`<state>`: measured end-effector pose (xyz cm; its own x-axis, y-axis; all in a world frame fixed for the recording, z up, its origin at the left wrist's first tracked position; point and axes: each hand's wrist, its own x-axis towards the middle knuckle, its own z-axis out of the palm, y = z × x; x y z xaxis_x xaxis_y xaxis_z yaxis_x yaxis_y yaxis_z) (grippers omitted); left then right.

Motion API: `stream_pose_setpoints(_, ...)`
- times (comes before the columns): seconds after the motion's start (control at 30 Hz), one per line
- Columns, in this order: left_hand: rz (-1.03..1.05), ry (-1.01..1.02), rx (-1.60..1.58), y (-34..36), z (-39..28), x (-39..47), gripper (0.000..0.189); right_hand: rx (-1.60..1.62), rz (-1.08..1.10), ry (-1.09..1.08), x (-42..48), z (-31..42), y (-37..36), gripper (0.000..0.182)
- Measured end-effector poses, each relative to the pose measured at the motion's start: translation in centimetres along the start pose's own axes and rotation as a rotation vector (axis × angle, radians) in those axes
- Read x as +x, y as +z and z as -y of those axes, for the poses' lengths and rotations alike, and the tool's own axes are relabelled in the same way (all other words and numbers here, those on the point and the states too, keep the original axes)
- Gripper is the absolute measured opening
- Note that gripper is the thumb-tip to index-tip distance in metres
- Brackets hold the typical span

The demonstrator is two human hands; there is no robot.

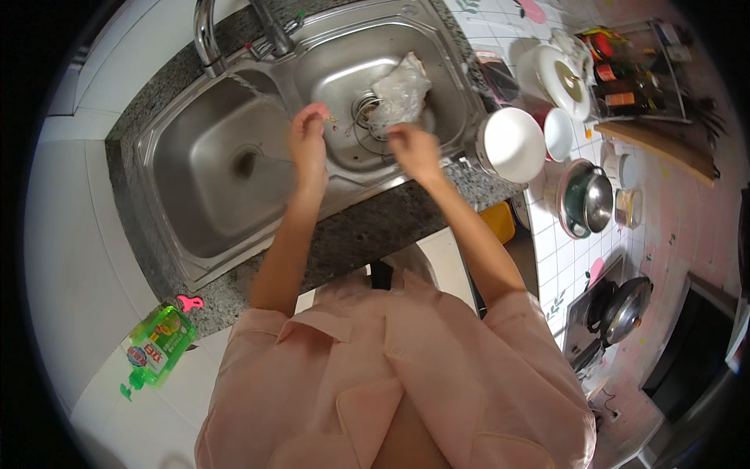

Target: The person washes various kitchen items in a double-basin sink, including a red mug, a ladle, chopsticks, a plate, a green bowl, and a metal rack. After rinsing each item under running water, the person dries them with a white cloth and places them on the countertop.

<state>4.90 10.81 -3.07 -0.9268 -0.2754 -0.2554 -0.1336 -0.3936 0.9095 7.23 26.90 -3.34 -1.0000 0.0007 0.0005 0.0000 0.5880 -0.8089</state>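
My left hand (307, 143) is raised over the divider of the double stainless steel sink (205, 176), its fingers closed around a small pink-red item (317, 109). Small reddish and yellowish bits show just beside it. My right hand (415, 151), blurred, is over the near part of the right basin, at the lower edge of a crumpled clear plastic bag (404, 88); whether it grips anything cannot be told. Under the bag, a thin wire ring (370, 146) and the drain strainer (366, 109) are partly covered. A thin stream of water runs from the chrome faucet (208, 41) into the left basin.
White bowls (514, 145) stand right of the sink, with a lidded white pot (554, 82), bottles (630, 88) and stacked metal bowls (597, 199) beyond. A green dish soap bottle (161, 346) and a pink clip (190, 302) lie at lower left. A lidded pan (627, 311) sits far right.
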Motion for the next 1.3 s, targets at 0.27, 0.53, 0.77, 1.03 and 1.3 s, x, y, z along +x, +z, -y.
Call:
stream_pose_setpoints(0.27,-0.098,-0.082,0.058,-4.5,-0.1,-1.3,0.016,-0.558,0.608,0.563,7.6,-13.3,17.4,0.030)
stream_pose_setpoints(0.53,-0.204,-0.078,-0.035,-7.2,-0.4,-0.7,0.018,-0.460,-0.071,0.269,8.4,-3.8,12.1,0.026)
stream_pose_setpoints(0.77,-0.143,-0.084,-0.133,-7.9,-0.4,2.3,0.032,0.817,0.144,0.478,10.1,7.8,2.4,0.033)
stream_pose_setpoints(1.03,-0.235,-0.062,0.039,-5.8,-4.0,5.2,0.048,1.232,0.382,0.711,9.6,10.0,4.2,0.039)
stream_pose_setpoints(1.3,0.138,-0.122,-0.412,-8.5,-6.1,4.5,0.037,1.194,0.283,0.522,11.1,9.5,4.8,0.036)
